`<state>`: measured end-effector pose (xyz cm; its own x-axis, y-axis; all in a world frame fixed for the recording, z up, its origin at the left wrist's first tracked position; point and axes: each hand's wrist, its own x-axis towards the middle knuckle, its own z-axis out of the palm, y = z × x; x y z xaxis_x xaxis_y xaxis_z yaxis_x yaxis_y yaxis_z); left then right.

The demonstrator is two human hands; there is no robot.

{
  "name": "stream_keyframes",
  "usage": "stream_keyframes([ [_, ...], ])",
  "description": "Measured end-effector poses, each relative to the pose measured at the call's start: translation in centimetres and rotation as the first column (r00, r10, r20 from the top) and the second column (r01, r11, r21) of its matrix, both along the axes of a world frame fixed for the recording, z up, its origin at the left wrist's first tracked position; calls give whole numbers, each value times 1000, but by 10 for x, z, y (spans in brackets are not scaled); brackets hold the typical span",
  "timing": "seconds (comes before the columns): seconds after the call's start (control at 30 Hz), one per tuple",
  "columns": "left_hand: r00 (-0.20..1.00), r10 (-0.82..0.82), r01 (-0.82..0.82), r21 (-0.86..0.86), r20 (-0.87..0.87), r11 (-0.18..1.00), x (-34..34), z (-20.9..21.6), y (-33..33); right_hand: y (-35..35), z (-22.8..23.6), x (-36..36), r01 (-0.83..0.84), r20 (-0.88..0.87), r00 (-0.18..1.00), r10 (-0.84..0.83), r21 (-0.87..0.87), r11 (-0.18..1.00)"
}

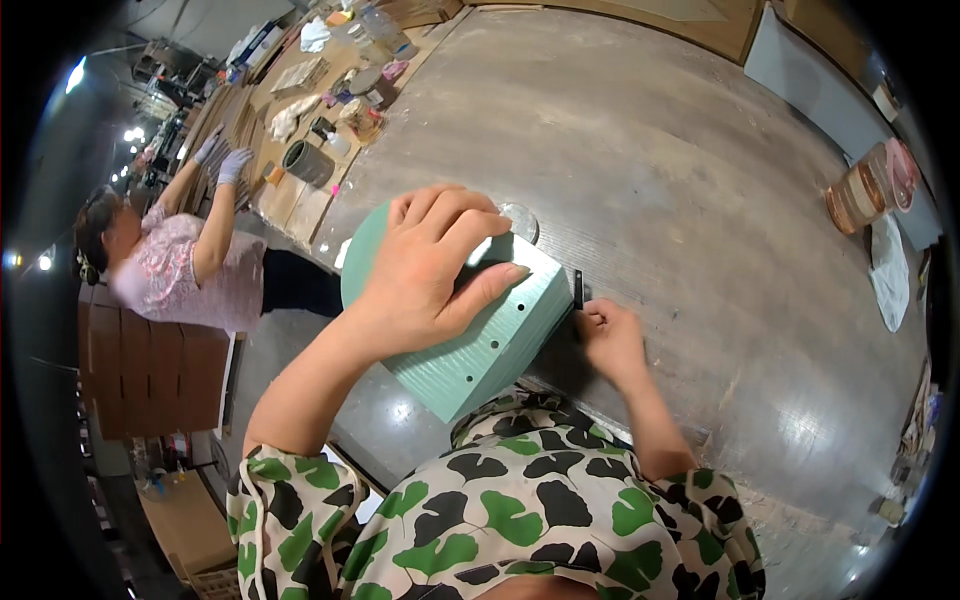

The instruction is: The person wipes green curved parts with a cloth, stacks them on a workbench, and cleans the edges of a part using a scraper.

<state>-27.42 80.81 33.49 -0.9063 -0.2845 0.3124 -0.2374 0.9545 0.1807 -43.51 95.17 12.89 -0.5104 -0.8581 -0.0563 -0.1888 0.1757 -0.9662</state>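
Observation:
A pale green painted wooden piece (452,365), with a rounded end and a row of small dark holes along one flat face, is tilted over the table's near edge. My left hand (425,265) grips it from above, fingers curled over its top and thumb along the holed face. To its right, my right hand (612,340) is closed in a pinch at the piece's far corner. A short, thin black bar (578,290) stands up at those fingertips; its lower end is hidden. Beyond my left fingers, a round shiny metal object (522,222) shows partly.
The grey-brown table (640,150) spreads ahead and right. Cans, jars and bottles, among them a dark can (308,163), crowd a wooden bench at the far left. A co-worker (200,250) in gloves stands there. At the right edge are a brown-stained container (860,195) and white plastic (888,275).

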Motion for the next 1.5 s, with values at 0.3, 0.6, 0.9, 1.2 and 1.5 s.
stream_keyframes([
  [0.3,1000,-2,2,-22,-26,1000,4,0,-3,-11,78,3,185,403,909,-110,-154,970],
  [0.6,1000,13,-13,-3,-10,1000,7,-4,-3,4,159,29,72,359,931,70,-368,927],
  [0.9,1000,-8,8,3,-17,1000,4,-6,-3,4,46,15,49,780,624,39,-89,995],
  [1.2,1000,-9,9,-5,15,1000,1,-2,-2,-13,141,-5,-68,577,770,271,-349,935],
  [1.5,1000,-20,20,2,1,1000,-3,0,0,1,21,-29,-219,717,688,116,53,974],
])
